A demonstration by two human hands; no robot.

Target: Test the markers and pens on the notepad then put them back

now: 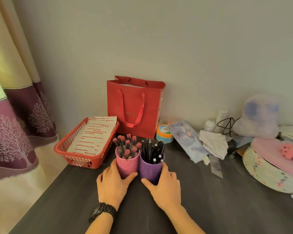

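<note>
Stationery set on dark desk [210,208]: left hand [114,180] curled round pink cup [127,163] of red-capped markers [127,146], right hand [164,186] round purple cup [151,168] of black pens [153,149]; step judged as positioning the 2 cups; next needs 1 hand freed to draw a marker, notepad unseen.
</note>
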